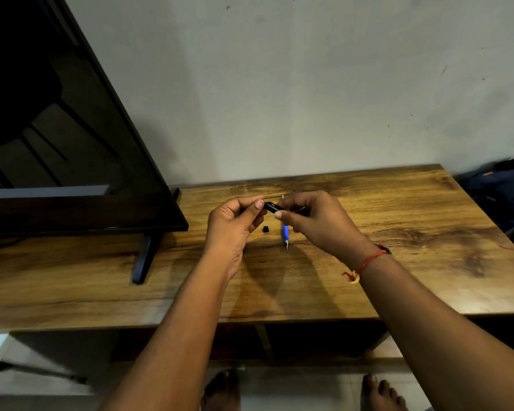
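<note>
Obs.: the left hand point(232, 229) pinches one end of a black plastic pen barrel point(272, 206) between thumb and curled fingers. The right hand point(318, 221) grips the other end, thumb under, fingers wrapped over. The barrel is held in the air, just above and behind the thin blue pen insert with a metal tip point(285, 232), which lies on the brown wood-grain table point(398, 232).

A small black plastic piece point(266, 229) sits on the table just left of the blue insert, apart from it. A black flat-screen television point(72, 143) stands well to the left of the insert.

Risks (judgement):
- Both grips are fingertip pinches on a short, smooth part. If the halves let go suddenly under a twist or pull, one may spring out and drop.
- A falling part could knock the small black piece, which is light enough to skid off the table.
- The insert is round and may roll if a wrist brushes it.
- Whether a spring sits inside the barrel cannot be seen. If so, it could fly out.
</note>
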